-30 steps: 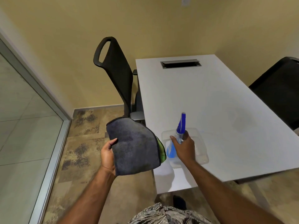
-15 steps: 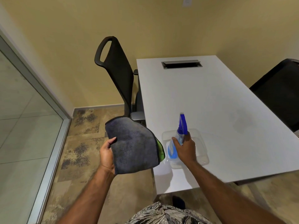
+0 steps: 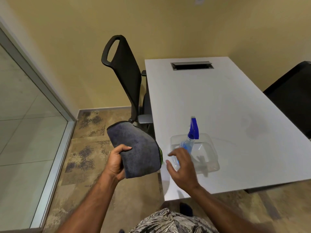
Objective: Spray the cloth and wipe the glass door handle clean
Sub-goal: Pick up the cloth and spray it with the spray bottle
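A white rectangular table is filling the view from the centre out to three o'clock, with a grey metal cable slot sitting in its top at the twelve o'clock end. A glass door panel in a silver metal frame is running down the nine o'clock side, over brown mottled carpet. A black mesh-backed office chair is standing tucked against the table's eleven o'clock edge, and a second black chair is showing in part at three o'clock.

A dark grey microfibre cloth with a thin green edge is hanging off the table's edge at about eight o'clock from the tray. The left hand is gripping it, thumb lying across its front.

A clear shallow plastic tray is resting on the table's near corner at five o'clock. A clear spray bottle with blue liquid and a blue trigger head is standing inside it, tilting slightly, nozzle pointing to twelve o'clock.

The right hand is hovering at the bottle's six o'clock side, fingers spread and relaxed, clasping nothing. It is blurred and is hiding the bottle's base, so contact cannot be judged.
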The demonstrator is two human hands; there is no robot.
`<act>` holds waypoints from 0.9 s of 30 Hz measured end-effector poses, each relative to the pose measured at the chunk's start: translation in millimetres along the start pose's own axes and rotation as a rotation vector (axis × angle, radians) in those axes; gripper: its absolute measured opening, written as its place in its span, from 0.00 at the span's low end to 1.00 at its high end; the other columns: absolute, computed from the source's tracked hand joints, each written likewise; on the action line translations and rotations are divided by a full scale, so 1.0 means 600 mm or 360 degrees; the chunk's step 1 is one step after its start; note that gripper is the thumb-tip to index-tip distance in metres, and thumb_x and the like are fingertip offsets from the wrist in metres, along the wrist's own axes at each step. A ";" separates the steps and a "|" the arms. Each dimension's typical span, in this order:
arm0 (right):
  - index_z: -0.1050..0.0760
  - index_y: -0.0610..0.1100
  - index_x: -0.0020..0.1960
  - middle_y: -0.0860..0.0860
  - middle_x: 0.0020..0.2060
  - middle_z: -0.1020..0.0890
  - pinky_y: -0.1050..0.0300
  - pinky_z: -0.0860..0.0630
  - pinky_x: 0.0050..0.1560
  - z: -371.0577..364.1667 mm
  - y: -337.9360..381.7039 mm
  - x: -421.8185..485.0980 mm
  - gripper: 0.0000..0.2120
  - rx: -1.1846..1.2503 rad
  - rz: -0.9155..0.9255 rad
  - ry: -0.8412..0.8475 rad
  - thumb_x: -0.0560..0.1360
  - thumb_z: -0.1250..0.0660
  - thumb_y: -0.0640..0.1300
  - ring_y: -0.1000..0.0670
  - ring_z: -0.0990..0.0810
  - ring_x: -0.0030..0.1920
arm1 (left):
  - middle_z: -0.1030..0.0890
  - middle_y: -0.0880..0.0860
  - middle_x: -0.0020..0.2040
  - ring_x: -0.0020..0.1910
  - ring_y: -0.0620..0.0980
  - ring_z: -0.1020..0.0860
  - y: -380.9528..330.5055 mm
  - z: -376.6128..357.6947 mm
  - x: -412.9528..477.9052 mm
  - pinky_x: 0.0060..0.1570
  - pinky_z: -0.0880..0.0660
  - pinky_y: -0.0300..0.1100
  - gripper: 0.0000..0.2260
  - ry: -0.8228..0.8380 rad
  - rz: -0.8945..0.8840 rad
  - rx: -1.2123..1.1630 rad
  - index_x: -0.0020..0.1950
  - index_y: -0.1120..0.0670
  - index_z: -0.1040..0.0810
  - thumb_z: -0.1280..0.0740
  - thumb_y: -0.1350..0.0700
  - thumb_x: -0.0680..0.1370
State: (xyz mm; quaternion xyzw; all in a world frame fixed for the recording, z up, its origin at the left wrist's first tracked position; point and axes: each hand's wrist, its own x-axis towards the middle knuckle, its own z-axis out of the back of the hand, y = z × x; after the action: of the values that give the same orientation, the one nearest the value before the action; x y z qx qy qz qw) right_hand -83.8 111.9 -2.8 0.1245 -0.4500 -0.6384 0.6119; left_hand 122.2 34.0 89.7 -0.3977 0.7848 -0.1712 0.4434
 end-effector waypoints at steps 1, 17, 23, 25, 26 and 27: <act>0.25 0.49 0.56 0.56 0.53 0.22 0.69 0.26 0.55 -0.009 0.016 0.016 0.12 0.0065 -0.0001 0.0082 0.74 0.28 0.48 0.60 0.26 0.57 | 0.16 0.57 0.40 0.40 0.55 0.16 0.001 0.003 0.001 0.46 0.24 0.51 0.09 0.0026 0.0006 -0.0025 0.51 0.62 0.23 0.41 0.65 0.76; 0.57 0.59 0.80 0.55 0.81 0.56 0.44 0.53 0.80 -0.130 0.120 0.093 0.31 0.0027 0.0079 0.0833 0.80 0.51 0.63 0.54 0.60 0.80 | 0.20 0.63 0.65 0.64 0.58 0.20 0.006 0.016 0.009 0.67 0.28 0.52 0.18 0.0125 -0.0187 -0.0249 0.58 0.61 0.15 0.38 0.52 0.80; 0.34 0.51 0.74 0.55 0.75 0.35 0.57 0.35 0.73 -0.106 0.111 0.074 0.24 0.0503 0.0004 0.0598 0.80 0.36 0.55 0.56 0.37 0.75 | 0.15 0.60 0.46 0.44 0.56 0.15 -0.009 0.034 -0.001 0.51 0.20 0.52 0.12 -0.0025 -0.0189 -0.0217 0.54 0.64 0.20 0.39 0.58 0.80; 0.28 0.47 0.67 0.52 0.66 0.27 0.59 0.27 0.66 -0.086 0.095 0.059 0.18 0.0543 -0.0011 0.0343 0.79 0.32 0.48 0.53 0.28 0.68 | 0.15 0.58 0.43 0.42 0.55 0.16 -0.015 0.036 0.003 0.50 0.24 0.50 0.10 -0.0113 -0.0235 -0.0178 0.50 0.63 0.20 0.40 0.59 0.81; 0.27 0.48 0.63 0.51 0.61 0.25 0.60 0.24 0.61 -0.075 0.083 0.052 0.14 0.0516 -0.0003 0.0219 0.78 0.31 0.46 0.52 0.25 0.63 | 0.15 0.58 0.43 0.42 0.55 0.15 -0.018 0.035 0.006 0.51 0.24 0.51 0.10 -0.0126 -0.0240 -0.0177 0.50 0.62 0.20 0.40 0.60 0.81; 0.27 0.49 0.59 0.51 0.56 0.24 0.61 0.24 0.57 -0.063 0.068 0.043 0.12 0.0464 0.0013 0.0092 0.77 0.30 0.44 0.52 0.24 0.59 | 0.15 0.59 0.45 0.43 0.56 0.15 -0.020 0.035 0.007 0.54 0.24 0.52 0.10 -0.0116 -0.0224 -0.0184 0.51 0.62 0.20 0.39 0.60 0.81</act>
State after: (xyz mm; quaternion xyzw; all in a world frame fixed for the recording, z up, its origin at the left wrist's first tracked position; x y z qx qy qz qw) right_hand -35.4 79.0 15.6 0.2286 -0.5207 -0.5599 0.6026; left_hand 144.1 25.2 83.6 -0.4829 0.7469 -0.1418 0.4347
